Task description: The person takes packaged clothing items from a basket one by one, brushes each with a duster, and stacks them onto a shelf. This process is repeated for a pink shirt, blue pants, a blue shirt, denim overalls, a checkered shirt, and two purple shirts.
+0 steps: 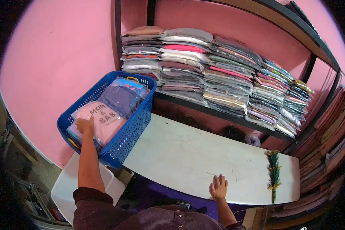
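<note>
My left hand (pixel 84 125) is in the blue plastic basket (pixel 123 147), lying on the left side of a pink garment in a clear plastic bag (pixel 108 124). Its fingers look slightly apart, and no grip around the bag can be made out. Dark print on the pink garment reads "MOM & BAB", with any further letters hidden. Behind it in the basket lies a bagged dark blue garment (pixel 120 99), with a bright blue piece beyond. My right hand (pixel 218 187) rests on the front edge of the white tabletop (pixel 180 153), fingers stretched out, holding nothing.
A black-framed shelf (pixel 218 117) behind the table carries several stacks of bagged clothes (pixel 184 65). A green tinsel-like stick (pixel 273 172) lies at the table's right end. Hanging or stacked fabrics (pixel 325 153) line the right. A white container (pixel 71 184) stands below the basket.
</note>
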### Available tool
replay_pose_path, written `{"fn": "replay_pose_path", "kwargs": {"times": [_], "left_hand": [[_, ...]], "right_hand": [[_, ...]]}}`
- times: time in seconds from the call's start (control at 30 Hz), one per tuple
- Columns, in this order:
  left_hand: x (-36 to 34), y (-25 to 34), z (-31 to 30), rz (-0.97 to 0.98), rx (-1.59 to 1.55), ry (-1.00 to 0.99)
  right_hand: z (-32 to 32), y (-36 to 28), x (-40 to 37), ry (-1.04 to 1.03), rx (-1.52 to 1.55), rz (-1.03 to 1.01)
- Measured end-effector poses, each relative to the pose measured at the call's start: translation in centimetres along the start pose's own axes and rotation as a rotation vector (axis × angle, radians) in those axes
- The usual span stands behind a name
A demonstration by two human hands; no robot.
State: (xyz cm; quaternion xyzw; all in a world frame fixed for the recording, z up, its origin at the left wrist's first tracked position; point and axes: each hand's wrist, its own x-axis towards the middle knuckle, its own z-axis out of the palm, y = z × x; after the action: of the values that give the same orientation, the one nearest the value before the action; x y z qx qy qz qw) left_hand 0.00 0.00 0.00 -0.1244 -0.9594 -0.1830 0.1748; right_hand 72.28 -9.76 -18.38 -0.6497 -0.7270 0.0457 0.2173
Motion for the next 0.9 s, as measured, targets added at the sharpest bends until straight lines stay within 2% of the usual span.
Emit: {"fn": "replay_pose_path", "kwargs": {"times": [0.07, 0.1, 0.2, 0.3, 0.33, 0.4, 0.43, 0.5, 0.53, 0.6, 0.63, 0.7, 0.73, 0.8, 0.83, 0.9], "left_hand": [[-3.9, 1.7, -5.8, -0.302, -0.519, -0.062], [-4.0, -1.3, -6.4, -0.284, -0.449, -0.091], [-3.9, -0.3, -7.0, 0.053, -0.598, 0.049], [-4.2, 0.1, -8.3, 0.166, -0.526, -0.010], [-3.5, 0.4, -7.0, 0.167, -0.531, -0.002], [-2.2, 0.5, -3.6, 0.094, -0.967, 0.087], [-3.1, 1.4, -5.0, 0.097, -0.964, 0.093], [-5.7, 3.3, -7.1, -0.616, -1.367, -0.005], [-5.6, 2.6, -6.6, -0.609, -1.360, -0.006], [-5.7, 1.3, -6.3, -0.038, -1.324, -0.432], [-6.0, 1.6, -6.9, -0.029, -1.318, -0.435], [-8.7, 3.0, -11.9, 0.174, -1.003, -0.304], [-8.4, 3.0, -11.6, 0.188, -0.999, -0.307], [-7.3, 3.1, -10.8, 0.355, -1.070, 0.049], [-9.0, 4.2, -13.3, 0.388, -1.079, 0.046], [-14.0, 6.2, -20.3, 0.595, -1.243, 0.586]], "right_hand": [[-1.2, 0.5, 0.4, 0.001, -0.034, -0.020], [-1.5, -1.1, -3.2, -0.068, -0.037, 0.015], [-1.0, -1.4, -0.7, 0.023, -0.042, -0.034], [-1.4, -1.3, -0.9, 0.022, -0.036, -0.043], [-1.3, -1.4, -0.7, 0.029, -0.031, -0.044], [-1.2, -1.5, -0.8, 0.023, -0.014, -0.026], [-1.1, -1.5, -0.6, 0.023, -0.007, -0.027], [-1.1, -1.4, -0.7, 0.026, -0.011, -0.025], [-1.1, -1.4, -0.9, 0.020, -0.007, -0.019], [-1.1, -1.4, -0.8, 0.020, -0.026, -0.024], [-1.1, -1.4, -0.7, 0.019, -0.021, -0.016], [-1.1, -1.2, -0.6, 0.000, -0.037, -0.004], [-1.2, -1.1, -0.5, 0.000, -0.030, 0.009], [-1.2, -1.1, -0.5, 0.012, -0.048, -0.008], [-1.1, -1.1, -0.6, 0.026, -0.035, 0.019], [-1.2, -0.9, -0.6, 0.046, -0.021, -0.020]]}}
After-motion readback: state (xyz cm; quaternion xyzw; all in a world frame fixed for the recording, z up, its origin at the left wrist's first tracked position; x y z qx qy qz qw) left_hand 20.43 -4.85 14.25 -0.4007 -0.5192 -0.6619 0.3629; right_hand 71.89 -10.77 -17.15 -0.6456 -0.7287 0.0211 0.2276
